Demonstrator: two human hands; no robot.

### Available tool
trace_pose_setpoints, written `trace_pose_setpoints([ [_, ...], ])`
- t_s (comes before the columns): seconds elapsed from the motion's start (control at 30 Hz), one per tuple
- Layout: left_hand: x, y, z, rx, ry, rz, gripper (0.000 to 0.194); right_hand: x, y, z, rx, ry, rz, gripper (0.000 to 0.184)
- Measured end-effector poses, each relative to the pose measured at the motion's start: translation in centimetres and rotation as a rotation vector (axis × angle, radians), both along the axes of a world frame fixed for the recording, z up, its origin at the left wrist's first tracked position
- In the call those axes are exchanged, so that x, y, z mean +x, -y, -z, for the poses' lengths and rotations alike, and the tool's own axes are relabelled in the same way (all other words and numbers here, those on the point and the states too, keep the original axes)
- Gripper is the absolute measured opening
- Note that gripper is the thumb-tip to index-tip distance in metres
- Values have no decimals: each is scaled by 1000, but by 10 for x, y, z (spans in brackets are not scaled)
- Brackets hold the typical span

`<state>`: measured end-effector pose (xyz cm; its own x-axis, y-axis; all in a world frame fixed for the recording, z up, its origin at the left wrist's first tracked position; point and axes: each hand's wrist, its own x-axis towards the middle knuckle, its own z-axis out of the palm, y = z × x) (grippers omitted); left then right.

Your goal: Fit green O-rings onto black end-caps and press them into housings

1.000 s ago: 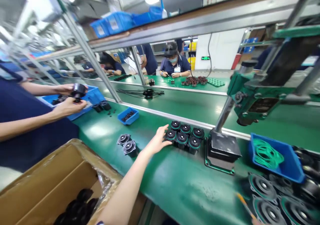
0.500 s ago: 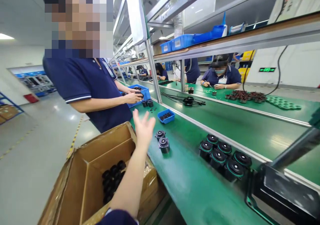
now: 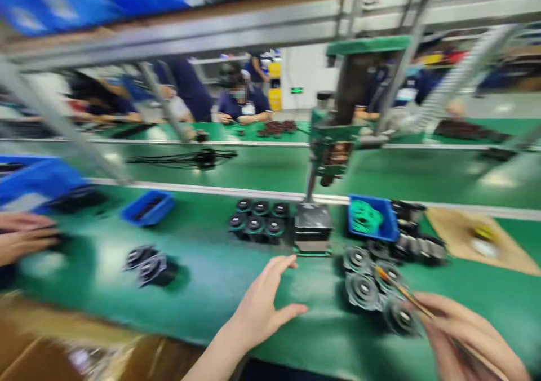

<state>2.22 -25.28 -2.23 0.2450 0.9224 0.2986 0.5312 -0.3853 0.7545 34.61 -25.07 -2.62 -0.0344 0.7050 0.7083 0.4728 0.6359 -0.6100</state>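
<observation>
My left hand [image 3: 262,308] reaches over the green bench, thumb and fingers spread, with nothing in it. It is just in front of the black metal base [image 3: 313,229] of a bench press [image 3: 338,138]. At the lower right, my right hand [image 3: 477,333] is closed round a thin brush-like stick [image 3: 403,292] with an orange tip. The tip points over a cluster of black round housings [image 3: 362,289], blurred by motion; I cannot tell whether it touches them. Several similar black housings with green rings [image 3: 256,224] stand in rows left of the press.
Two black housings [image 3: 154,269] lie at the left. A co-worker's hand [image 3: 27,237] is at the left edge, near a blue bin [image 3: 40,178]. A small blue tray [image 3: 147,207] and a blue tray of green rings [image 3: 393,229] stand on the bench. A cardboard box [image 3: 38,361] is below.
The view has swung right from the co-worker and box to the press. My left hand, earlier stretched toward the co-worker, is now over the bench. My right hand with the stick has come into view.
</observation>
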Motion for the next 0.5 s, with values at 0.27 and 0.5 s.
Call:
trace_pose_setpoints([
  [0.27,73,-53,7,-25,-158,322,98,8,-4,-29,-46,-189,52,22],
  [0.5,94,-86,-5,32,-176,420,71,15,-13,-27,-89,-247,12,18],
])
